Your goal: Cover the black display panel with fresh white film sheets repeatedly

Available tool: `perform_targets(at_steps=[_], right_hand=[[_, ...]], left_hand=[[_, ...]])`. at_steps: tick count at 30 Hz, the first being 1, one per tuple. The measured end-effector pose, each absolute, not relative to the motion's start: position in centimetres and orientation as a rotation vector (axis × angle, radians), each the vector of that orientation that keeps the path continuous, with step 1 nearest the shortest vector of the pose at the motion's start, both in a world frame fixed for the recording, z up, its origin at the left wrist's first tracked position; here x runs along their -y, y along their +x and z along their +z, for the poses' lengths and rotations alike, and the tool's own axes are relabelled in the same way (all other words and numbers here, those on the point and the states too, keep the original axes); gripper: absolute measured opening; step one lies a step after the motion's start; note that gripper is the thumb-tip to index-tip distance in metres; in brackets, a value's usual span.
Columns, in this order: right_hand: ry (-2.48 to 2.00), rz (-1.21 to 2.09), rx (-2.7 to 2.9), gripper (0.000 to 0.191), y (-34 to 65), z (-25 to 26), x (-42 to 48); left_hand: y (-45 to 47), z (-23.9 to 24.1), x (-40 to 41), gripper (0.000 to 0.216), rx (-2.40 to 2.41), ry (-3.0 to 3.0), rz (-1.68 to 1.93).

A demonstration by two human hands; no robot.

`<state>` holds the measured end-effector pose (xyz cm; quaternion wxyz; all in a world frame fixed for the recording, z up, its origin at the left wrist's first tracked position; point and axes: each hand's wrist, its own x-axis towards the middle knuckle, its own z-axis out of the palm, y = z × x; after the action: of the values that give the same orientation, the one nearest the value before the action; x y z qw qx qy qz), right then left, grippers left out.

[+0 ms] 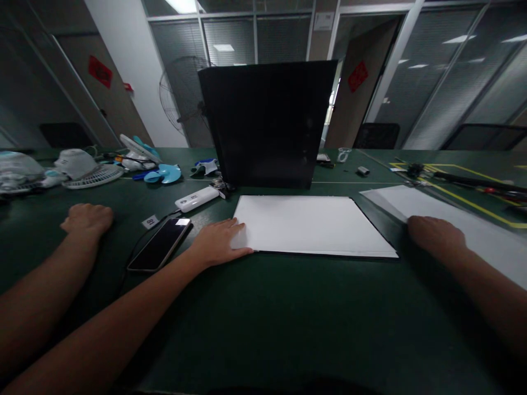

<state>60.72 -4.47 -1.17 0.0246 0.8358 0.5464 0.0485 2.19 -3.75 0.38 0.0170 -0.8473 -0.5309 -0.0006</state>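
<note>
A thin white rectangular panel (304,225) with a dark edge lies flat on the table in front of me. My left hand (220,241) rests at its near left corner, fingers stretched onto the white surface and thumb apart along the front edge. To the right, a white sheet (436,211) lies at an angle. My right hand (436,236) is closed at the sheet's left edge, seemingly gripping it; the fingertips are hidden under the hand. Behind the panel, a large flat black panel (269,126) stands upright.
Another person's closed hand (87,218) rests at left on the green table (313,323). Nearby are a phone (160,245), a white handheld device (197,198), and fan parts (93,175). A clear cup (343,154) stands behind; dark rod-like items (477,180) lie far right.
</note>
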Motion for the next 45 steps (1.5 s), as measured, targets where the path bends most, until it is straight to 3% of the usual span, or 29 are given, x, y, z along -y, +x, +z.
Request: perform_targets(at_steps=[10, 15, 19, 24, 29, 35, 45], right_hand=[[2.656, 0.449, -1.720, 0.062, 54.7, 2.0, 6.6], [2.200, 0.638, -2.330, 0.053, 49.9, 1.2, 8.1], [1.724, 0.404, -2.838, 0.042, 48.0, -0.8, 8.3], [1.426, 0.099, -3.040, 0.040, 46.6, -1.7, 8.0], [1.809, 0.103, -2.887, 0.050, 48.0, -1.2, 7.3], [2.406, 0.248, -2.164, 0.079, 53.3, -1.1, 5.4], [2.544, 0.019, -1.956, 0.077, 54.1, -1.2, 5.1]], left_hand=[[2.0, 0.8, 3.6, 0.099, 1.619, -2.705, 0.018], [1.9, 0.8, 3.5, 0.100, 1.645, -2.706, 0.008], [1.8, 0.7, 3.5, 0.099, 1.659, -2.703, 0.006], [2.0, 0.6, 3.5, 0.103, 1.642, -2.703, -0.009], [1.9, 0.4, 3.5, 0.109, 1.640, -2.689, -0.066], [2.0, 0.5, 3.7, 0.101, 1.620, -2.710, -0.040], [2.1, 0.4, 3.7, 0.103, 1.611, -2.697, -0.021]])
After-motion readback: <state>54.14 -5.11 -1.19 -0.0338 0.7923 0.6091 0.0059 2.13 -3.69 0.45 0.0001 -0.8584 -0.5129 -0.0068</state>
